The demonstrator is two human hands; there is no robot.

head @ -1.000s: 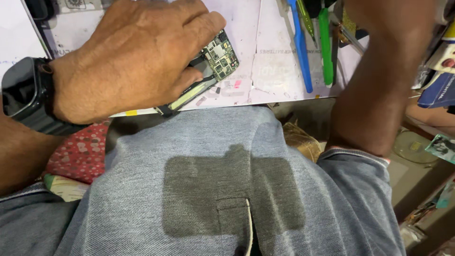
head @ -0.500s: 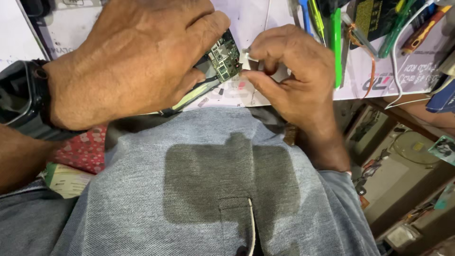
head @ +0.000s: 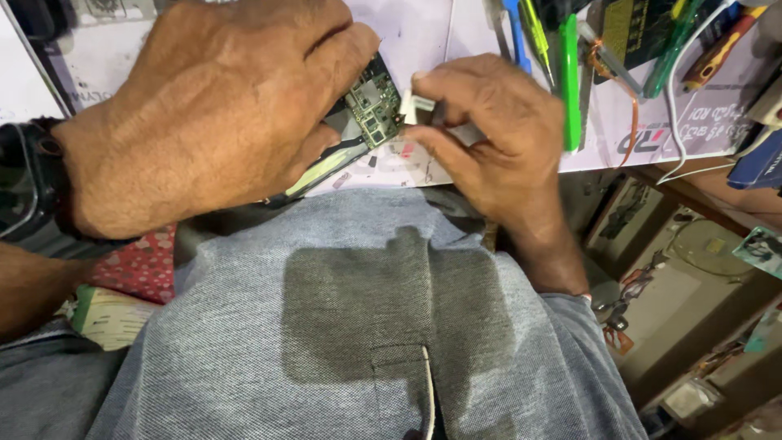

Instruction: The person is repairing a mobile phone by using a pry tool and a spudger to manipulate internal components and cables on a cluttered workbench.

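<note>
My left hand (head: 212, 114) lies over an opened phone (head: 358, 122) on the white work mat, gripping it; a green circuit board shows past my fingers. A dark watch sits on that wrist. My right hand (head: 489, 138) is closed around a small white piece (head: 414, 104), pinched between thumb and fingers right at the edge of the circuit board. Most of the phone is hidden under my left hand.
Green and blue-handled screwdrivers (head: 566, 73) and wires lie at the back right of the mat (head: 423, 33). My grey shirt (head: 366, 326) fills the foreground. A red patterned cloth (head: 138, 265) is at the left; shelves with clutter are below right.
My right hand came down from the far tools, holding the small white piece, and now meets the phone's circuit board. My left hand has stayed on the phone.
</note>
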